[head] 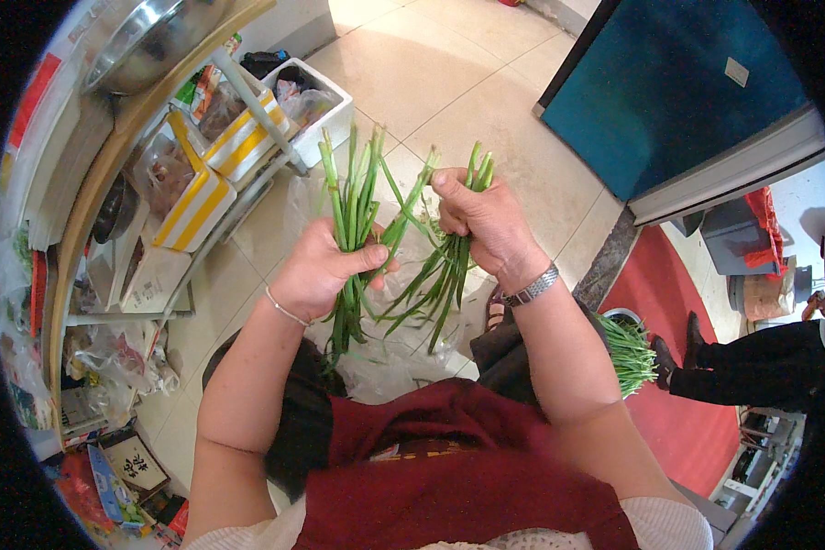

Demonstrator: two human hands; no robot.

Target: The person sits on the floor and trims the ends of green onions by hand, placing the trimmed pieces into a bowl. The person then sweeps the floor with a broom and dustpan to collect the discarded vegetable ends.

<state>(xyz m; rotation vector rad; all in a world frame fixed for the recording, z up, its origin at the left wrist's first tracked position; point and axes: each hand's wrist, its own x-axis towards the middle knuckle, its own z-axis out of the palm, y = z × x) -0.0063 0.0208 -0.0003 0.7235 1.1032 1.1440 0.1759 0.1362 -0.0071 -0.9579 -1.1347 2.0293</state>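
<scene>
My left hand [337, 265] is closed around a bunch of long green stalks, likely garlic chives [348, 206], their cut ends pointing up and the leaves hanging down. A smaller bunch of the same greens [457, 265] hangs from my right hand [478, 216], whose thumb and forefinger also pinch the end of a stalk that slants across from the left bunch. Beneath the hands, a clear plastic bag or sheet [378, 371] lies on the floor, partly hidden by the greens. More such greens [625, 354] fill a round container at my right.
Shelving with a wooden edge [86, 206] holds yellow-striped boxes [196, 210] and bags on the left. Behind it stands a white foam box [326, 130]. A teal door panel [674, 96] is at the upper right. Another person's legs [756, 368] are beside the red mat [687, 426].
</scene>
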